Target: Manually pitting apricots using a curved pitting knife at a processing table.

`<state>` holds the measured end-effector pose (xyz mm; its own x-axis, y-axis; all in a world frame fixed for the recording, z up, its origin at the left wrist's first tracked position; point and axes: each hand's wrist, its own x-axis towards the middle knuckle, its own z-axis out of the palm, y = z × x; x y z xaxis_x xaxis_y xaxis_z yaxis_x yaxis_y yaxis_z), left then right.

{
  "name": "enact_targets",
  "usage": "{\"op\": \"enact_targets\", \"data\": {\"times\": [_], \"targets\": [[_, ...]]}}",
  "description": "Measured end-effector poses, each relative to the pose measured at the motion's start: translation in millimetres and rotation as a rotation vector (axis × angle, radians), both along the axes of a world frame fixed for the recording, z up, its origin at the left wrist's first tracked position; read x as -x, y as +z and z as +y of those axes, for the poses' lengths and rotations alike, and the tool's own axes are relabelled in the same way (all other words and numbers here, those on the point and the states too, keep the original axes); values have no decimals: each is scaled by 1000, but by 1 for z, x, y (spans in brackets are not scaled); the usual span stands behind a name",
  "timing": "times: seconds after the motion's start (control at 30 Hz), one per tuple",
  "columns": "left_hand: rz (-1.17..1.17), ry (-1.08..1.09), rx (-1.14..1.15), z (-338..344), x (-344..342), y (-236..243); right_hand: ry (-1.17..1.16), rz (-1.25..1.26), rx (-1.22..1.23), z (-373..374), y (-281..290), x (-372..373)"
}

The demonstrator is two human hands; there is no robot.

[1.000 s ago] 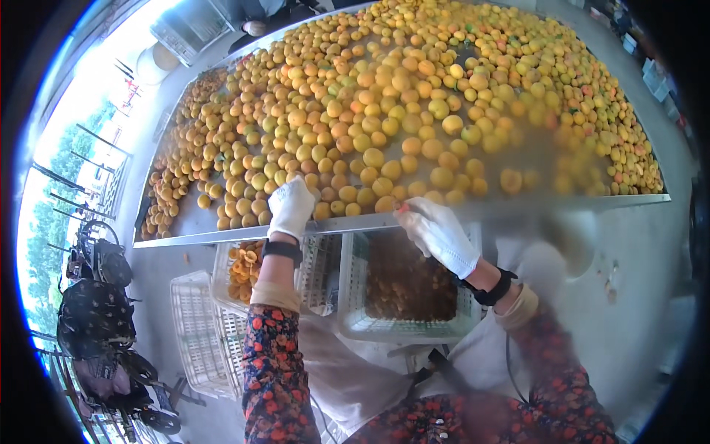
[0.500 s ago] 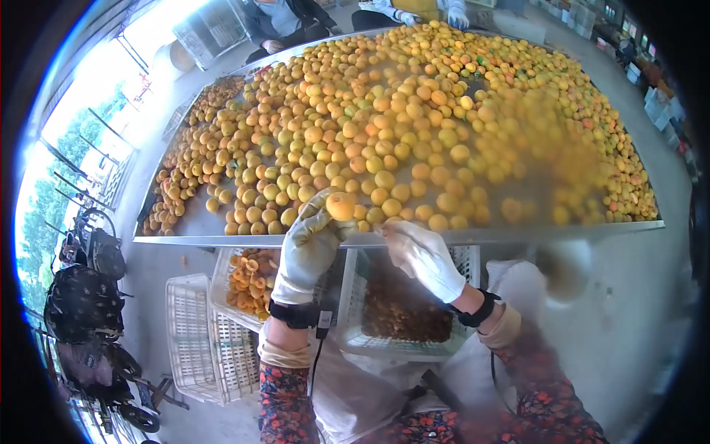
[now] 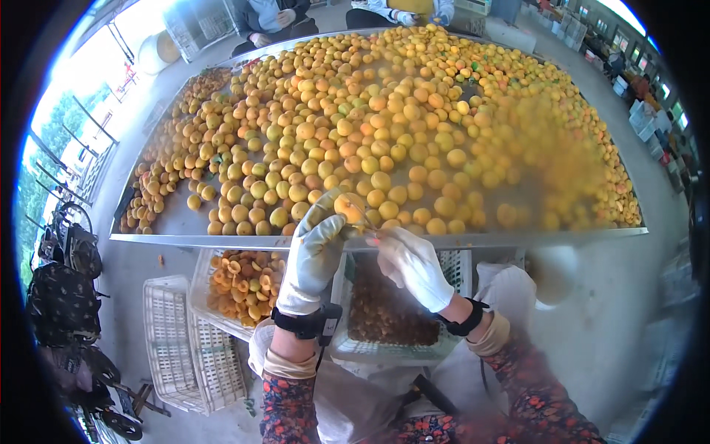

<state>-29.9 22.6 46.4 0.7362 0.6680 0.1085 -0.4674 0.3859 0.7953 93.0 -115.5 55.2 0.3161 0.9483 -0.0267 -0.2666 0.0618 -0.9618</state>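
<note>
My left hand [image 3: 309, 251], in a white glove, grips an apricot [image 3: 349, 208] between thumb and fingers just above the table's near edge. Close beside it, my gloved right hand [image 3: 416, 268] is closed in a pinch on a thin tool [image 3: 367, 223]. The tool's tip meets the right side of the apricot; its exact kind is too small to make out. Beyond both hands, many loose orange-yellow apricots [image 3: 318, 166] spread over the metal table [image 3: 185, 238].
Below the table edge stands a crate of brown pits [image 3: 392, 314]; left of it, another holds apricot halves [image 3: 244, 287]. An upright white crate [image 3: 171, 348] is farther left. Two people [image 3: 275, 16] sit across the table. A parked bike [image 3: 78, 251] stands far left.
My right hand has brought the thin tool against the apricot, which has turned slightly in my left hand. The whole view has shifted a little.
</note>
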Motion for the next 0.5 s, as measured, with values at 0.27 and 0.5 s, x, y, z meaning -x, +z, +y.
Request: {"op": "enact_targets", "data": {"times": [0.27,0.5], "targets": [[-9,47,16,-3,18,5,-38,-25,-44,6,-1,23],[5,101,-24,-3,25,9,-86,-124,-12,12,-4,32]]}}
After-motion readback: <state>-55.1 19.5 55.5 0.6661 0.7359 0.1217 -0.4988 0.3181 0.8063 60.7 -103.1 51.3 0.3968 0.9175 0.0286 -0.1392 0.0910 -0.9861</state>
